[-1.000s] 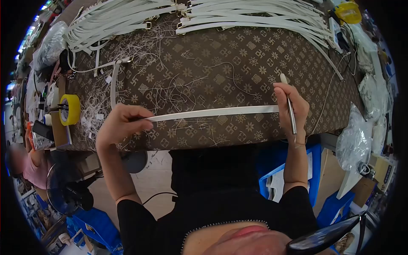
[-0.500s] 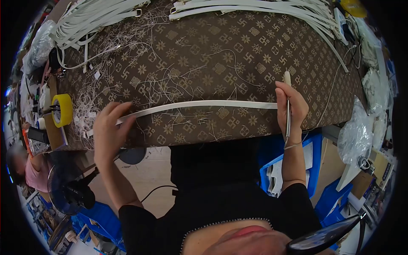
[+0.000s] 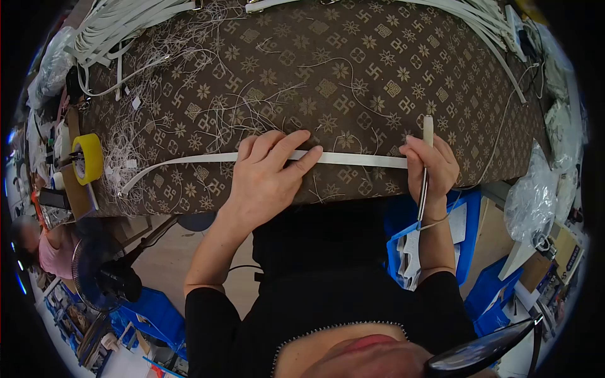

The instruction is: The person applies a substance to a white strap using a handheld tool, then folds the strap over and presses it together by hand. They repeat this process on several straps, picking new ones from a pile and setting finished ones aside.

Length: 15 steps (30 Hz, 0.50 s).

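Observation:
A narrow white strap [image 3: 362,159] lies across the patterned brown cloth in front of me, its far left end curving down toward the table edge. My left hand [image 3: 268,176] is over the middle of the strap, fingers bent and thumb at its edge; the undersides of the fingers are hidden. Between the fingers of my right hand [image 3: 435,167] is the strap's right end. That same hand also holds a slim pen-like tool [image 3: 428,132], pale at the top with a metallic shaft, pointing upright. A thin cord runs near the wrist.
Loose thread ends [image 3: 239,116] litter the cloth [image 3: 409,82]. Bundles of white straps [image 3: 135,25] lie at the back. Yellow tape [image 3: 92,159] stands at the left edge, with a fan [image 3: 104,277] below. A blue bin [image 3: 466,233] sits below right. Another person [image 3: 53,252] is far left.
My left hand has moved right along the strap, from near its left end to its middle. My right hand stays at the right end, with the tool tilted slightly differently.

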Motion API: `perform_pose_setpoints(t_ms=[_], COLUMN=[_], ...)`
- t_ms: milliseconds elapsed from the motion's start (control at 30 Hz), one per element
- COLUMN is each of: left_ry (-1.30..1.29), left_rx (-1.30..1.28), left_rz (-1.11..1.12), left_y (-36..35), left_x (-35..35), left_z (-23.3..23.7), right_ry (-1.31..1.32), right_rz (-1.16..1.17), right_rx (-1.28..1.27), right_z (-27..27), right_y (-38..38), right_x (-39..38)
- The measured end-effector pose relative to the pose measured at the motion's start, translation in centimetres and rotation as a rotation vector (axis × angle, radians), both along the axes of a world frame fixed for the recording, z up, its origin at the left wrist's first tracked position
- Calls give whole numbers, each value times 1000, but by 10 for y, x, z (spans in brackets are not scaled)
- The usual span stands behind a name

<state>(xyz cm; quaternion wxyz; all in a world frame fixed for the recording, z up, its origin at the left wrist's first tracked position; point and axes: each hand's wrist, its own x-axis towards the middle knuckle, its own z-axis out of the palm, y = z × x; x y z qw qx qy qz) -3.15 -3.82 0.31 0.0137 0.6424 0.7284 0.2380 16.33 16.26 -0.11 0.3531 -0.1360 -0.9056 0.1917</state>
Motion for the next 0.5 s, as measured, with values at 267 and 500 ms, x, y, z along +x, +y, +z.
perform_pose_setpoints(t_ms=[267, 500], left_ry=[-92, -149], left_rx=[-17, -24], left_rz=[-13, 23], left_y=[-3, -3], left_x=[-1, 0], left_z=[0, 1], right_ry=[-102, -148], right_rz=[13, 103], right_rx=[-60, -103], right_z=[2, -3], right_y=[-21, -21], right_x=[-4, -4])
